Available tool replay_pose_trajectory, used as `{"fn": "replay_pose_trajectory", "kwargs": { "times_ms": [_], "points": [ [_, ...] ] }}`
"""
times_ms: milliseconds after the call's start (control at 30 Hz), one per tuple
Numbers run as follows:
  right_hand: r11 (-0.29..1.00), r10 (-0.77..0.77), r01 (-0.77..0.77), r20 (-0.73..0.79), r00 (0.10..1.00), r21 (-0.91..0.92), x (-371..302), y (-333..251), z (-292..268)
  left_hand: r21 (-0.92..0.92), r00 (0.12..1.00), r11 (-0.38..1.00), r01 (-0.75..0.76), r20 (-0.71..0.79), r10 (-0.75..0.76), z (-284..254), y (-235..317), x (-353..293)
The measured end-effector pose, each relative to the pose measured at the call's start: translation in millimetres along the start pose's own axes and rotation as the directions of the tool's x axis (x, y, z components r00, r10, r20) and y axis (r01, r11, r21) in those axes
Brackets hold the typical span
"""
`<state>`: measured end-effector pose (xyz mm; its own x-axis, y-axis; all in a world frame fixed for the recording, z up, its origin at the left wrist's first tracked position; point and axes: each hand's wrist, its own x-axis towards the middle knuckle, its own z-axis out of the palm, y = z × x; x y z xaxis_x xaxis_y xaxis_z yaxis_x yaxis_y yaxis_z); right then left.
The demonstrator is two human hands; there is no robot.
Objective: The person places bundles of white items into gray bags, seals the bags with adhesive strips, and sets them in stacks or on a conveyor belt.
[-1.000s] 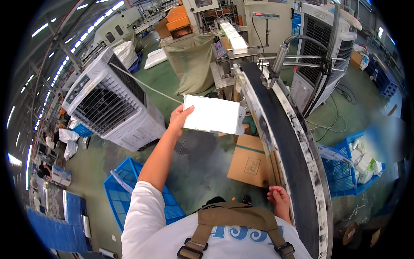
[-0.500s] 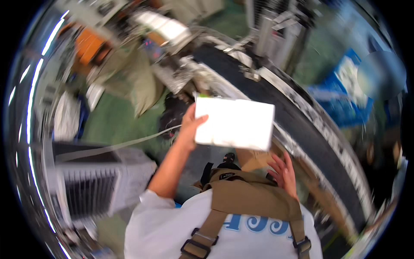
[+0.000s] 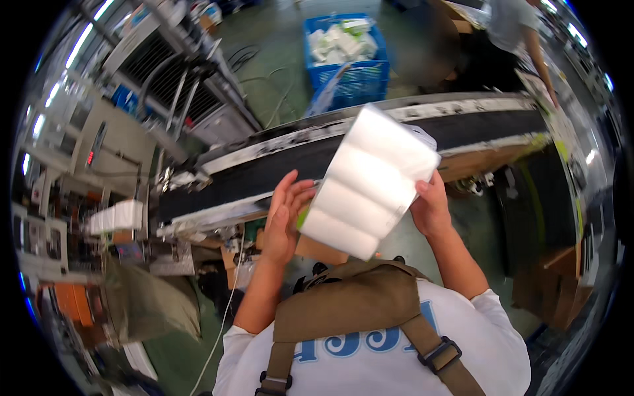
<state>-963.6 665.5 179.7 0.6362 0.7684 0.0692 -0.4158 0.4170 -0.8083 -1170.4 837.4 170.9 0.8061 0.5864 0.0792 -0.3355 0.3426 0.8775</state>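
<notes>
A white pack (image 3: 370, 185) with rounded ridges, like wrapped paper rolls, is tilted in front of my chest, above the near edge of the conveyor. My right hand (image 3: 430, 206) grips its right edge, thumb on the upper face and the other fingers hidden beneath. Beside the pack's left edge is my left hand (image 3: 285, 214), fingers spread and apart, holding nothing. A bit of green shows on the pack's side near that hand.
A dark conveyor belt (image 3: 264, 165) runs across ahead of me. Beyond it stands a blue crate (image 3: 350, 72) of white and green packs. A co-worker (image 3: 512, 39) is at the far right. Cardboard boxes (image 3: 551, 290) lie right; a beige sack (image 3: 148, 297) sits left.
My view has swung toward the conveyor and blue crate. The pack, earlier gripped by my left hand, is now held by my right. My left hand has let go.
</notes>
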Motion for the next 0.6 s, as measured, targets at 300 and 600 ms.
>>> {"fn": "replay_pose_trajectory", "kwargs": {
  "times_ms": [300,600],
  "points": [
    [0.967,-0.226,0.213,-0.083,0.971,-0.142,-93,-182,-166,-0.018,0.805,0.908,0.418,0.47,-0.361,253,-161,94],
    [0.727,-0.56,0.137,-0.465,0.685,-0.673,-158,-234,-283,0.041,0.345,0.613,0.789,0.797,-0.497,456,-282,145]
  ]
}}
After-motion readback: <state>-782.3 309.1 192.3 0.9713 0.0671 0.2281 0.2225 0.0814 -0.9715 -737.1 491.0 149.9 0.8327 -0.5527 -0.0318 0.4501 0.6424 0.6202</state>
